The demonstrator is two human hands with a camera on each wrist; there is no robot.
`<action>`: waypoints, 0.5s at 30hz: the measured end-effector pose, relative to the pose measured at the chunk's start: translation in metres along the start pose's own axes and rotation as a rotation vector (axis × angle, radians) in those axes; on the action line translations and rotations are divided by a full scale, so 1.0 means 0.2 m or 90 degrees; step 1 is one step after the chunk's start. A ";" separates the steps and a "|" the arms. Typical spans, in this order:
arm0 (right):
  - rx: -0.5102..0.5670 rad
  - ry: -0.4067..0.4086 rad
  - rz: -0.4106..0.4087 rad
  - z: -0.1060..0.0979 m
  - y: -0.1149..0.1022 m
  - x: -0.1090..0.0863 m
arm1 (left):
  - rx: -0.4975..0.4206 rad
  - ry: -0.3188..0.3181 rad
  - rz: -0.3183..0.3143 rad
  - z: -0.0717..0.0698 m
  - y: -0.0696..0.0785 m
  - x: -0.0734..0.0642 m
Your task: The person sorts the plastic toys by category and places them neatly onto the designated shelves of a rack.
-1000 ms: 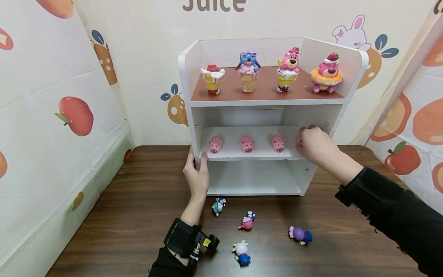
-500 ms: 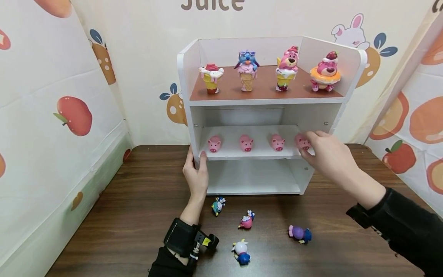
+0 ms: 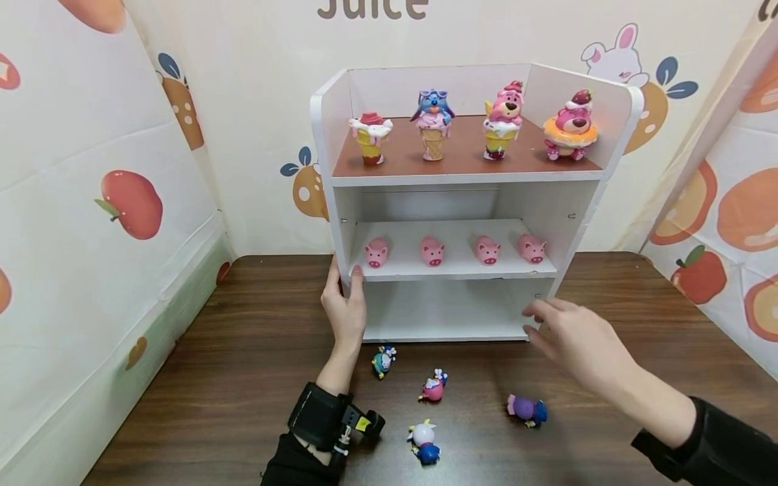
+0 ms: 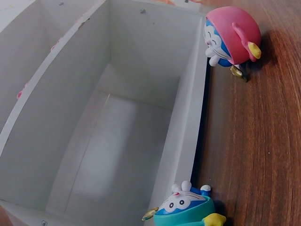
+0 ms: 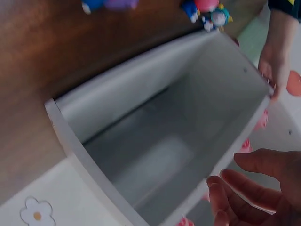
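My left hand (image 3: 345, 314) grips the left side panel of a small white shelf unit (image 3: 468, 180), thumb at the front edge and fingers along the outer side. On the middle board stands a row of small pink pig figurines (image 3: 433, 252); the rightmost pig (image 3: 531, 248) is turned slightly. Below and right of it, my right hand (image 3: 580, 344) hangs with loosely bent fingers and holds nothing, its fingertips in front of the lower right corner. In the right wrist view, the thumb (image 5: 268, 162) and fingers are apart. Nothing stands on the bottom board (image 3: 444, 317).
On the wooden table (image 3: 243, 378) lie a teal figurine (image 3: 383, 362), a pink one (image 3: 433, 386), a white-and-blue one (image 3: 424, 443) and a purple one (image 3: 527, 411). The top board carries several dessert-themed figurines (image 3: 434, 125). Printed wall sheets (image 3: 267, 81) enclose the table.
My right hand has let go of the rightmost pig and moved down, away from the middle board. The pig stays standing there. My left hand has not moved.
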State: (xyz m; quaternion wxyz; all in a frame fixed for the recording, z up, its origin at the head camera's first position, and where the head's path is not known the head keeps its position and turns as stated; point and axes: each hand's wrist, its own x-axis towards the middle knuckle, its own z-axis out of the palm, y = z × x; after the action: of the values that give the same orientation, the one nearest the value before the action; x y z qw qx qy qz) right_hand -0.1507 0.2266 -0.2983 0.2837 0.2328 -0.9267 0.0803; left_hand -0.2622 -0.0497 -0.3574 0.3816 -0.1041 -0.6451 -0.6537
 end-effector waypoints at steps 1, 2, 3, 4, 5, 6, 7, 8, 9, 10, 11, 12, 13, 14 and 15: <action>0.003 -0.011 0.006 0.01 -0.01 -0.02 | -0.001 0.000 -0.001 0.00 0.00 0.00; 0.006 -0.024 0.013 0.02 -0.02 -0.04 | 0.000 0.000 -0.003 0.00 0.03 0.00; 0.010 -0.039 0.021 0.03 -0.02 -0.06 | 0.001 0.000 -0.004 0.00 0.05 0.00; 0.012 -0.052 0.028 0.05 -0.03 -0.08 | 0.002 0.000 -0.006 0.00 0.08 0.00; 0.016 -0.071 0.036 0.06 -0.04 -0.09 | 0.002 0.000 -0.007 0.00 0.10 0.00; 0.018 -0.089 0.043 0.07 -0.04 -0.11 | 0.003 -0.001 -0.008 0.00 0.13 -0.01; 0.023 -0.111 0.050 0.08 -0.05 -0.13 | 0.005 -0.001 -0.009 0.00 0.15 -0.01; 0.031 -0.137 0.059 0.09 -0.06 -0.14 | 0.006 0.000 -0.009 0.00 0.17 -0.01; 0.037 -0.163 0.069 0.10 -0.06 -0.15 | 0.006 0.000 -0.006 0.00 0.17 -0.01; 0.039 -0.184 0.076 0.11 -0.07 -0.17 | 0.006 0.002 -0.004 0.00 0.17 -0.01; 0.042 -0.204 0.081 0.12 -0.07 -0.18 | 0.007 0.003 -0.001 0.00 0.17 -0.01; 0.043 -0.219 0.085 0.14 -0.08 -0.19 | 0.007 0.004 -0.001 0.00 0.17 -0.01; 0.044 -0.230 0.087 0.15 -0.09 -0.20 | 0.007 0.004 0.000 0.00 0.17 -0.01; 0.043 -0.237 0.088 0.16 -0.09 -0.21 | 0.006 0.005 0.000 0.00 0.17 -0.01; 0.040 -0.240 0.086 0.17 -0.10 -0.22 | 0.007 0.006 0.001 0.00 0.17 -0.01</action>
State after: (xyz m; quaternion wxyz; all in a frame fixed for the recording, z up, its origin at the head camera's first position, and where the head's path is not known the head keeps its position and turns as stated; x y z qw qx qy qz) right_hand -0.1264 0.2171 -0.3517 0.0914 0.1897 -0.9740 0.0832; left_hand -0.2395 -0.0449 -0.3329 0.3857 -0.0992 -0.6466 -0.6506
